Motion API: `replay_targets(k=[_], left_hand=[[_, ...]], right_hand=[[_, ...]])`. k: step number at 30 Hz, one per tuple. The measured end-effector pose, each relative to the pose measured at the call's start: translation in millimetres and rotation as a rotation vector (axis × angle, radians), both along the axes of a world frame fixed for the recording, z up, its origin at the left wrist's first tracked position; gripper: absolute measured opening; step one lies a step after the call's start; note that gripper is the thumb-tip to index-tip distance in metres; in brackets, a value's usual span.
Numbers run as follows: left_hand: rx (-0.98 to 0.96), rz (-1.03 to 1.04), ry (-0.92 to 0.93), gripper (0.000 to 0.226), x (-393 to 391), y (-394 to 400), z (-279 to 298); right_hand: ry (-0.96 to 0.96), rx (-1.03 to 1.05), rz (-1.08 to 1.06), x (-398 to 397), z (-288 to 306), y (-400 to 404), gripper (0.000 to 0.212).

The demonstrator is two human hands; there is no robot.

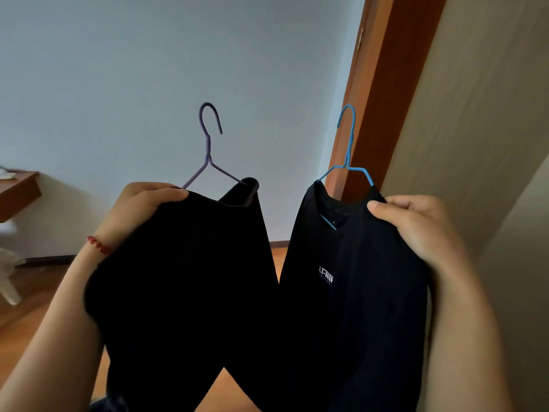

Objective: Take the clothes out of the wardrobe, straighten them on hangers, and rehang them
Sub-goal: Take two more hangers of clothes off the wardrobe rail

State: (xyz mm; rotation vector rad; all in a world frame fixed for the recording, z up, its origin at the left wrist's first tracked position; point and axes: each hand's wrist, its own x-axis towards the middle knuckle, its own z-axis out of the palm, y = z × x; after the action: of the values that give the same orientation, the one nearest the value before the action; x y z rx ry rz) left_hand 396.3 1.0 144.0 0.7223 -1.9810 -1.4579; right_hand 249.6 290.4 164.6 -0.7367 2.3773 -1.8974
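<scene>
Black garment (184, 263) on purple hanger (208, 144), gripped by our left hand (142, 209) | right hand (416, 230) at 3 o'clock pinches black T-shirt (350, 292) on blue hanger (349, 138) | risk: bunched garment may slide off its hanger

Dim, soft daylight (wide-angle bending at edges)

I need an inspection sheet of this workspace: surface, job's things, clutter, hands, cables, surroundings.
Surface: wooden floor.
Job's things: black garment on purple hanger; black T-shirt with white logo on blue hanger.
Clutter: white object at far left, unclear.
Hands: left hand grips the garment's shoulder; right hand pinches the T-shirt's shoulder.
Cables: nothing seen.
Surroundings: pale wall, wooden shelf, brown door frame.
</scene>
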Motion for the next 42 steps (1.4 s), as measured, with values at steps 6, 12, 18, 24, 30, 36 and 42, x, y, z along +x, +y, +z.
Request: replay_targets(k=[6,12,18,24,30,36,42], left_hand=[[0.034,0.002,0.006,0.024,-45,-51,-13],[0.034,0.038,0.02,0.017,-102,-119,-14],[-0.015,0.08,0.012,0.016,-136,-184,-11],[-0.017,0.193,0.043,0.014,-150,-248,-16],[-0.06,0.369,0.086,0.017,-161,-293,-28],[-0.143,0.531,0.074,0.013,-157,-338,-40],[-0.123,0.668,0.09,0.015,-146,-393,-60]], right_hand=[[-0.02,-0.011,0.013,-42,-12,-64,0.035],[-0.004,-0.02,0.044,-98,-17,-149,0.036],[-0.028,-0.081,0.078,-150,-22,-226,0.035],[-0.054,-0.065,0.19,-194,-32,-305,0.034],[-0.017,-0.032,0.308,-238,-39,-381,0.036],[0.027,0.009,0.455,-262,-46,-461,0.038],[0.054,0.065,0.627,-266,-59,-545,0.04]])
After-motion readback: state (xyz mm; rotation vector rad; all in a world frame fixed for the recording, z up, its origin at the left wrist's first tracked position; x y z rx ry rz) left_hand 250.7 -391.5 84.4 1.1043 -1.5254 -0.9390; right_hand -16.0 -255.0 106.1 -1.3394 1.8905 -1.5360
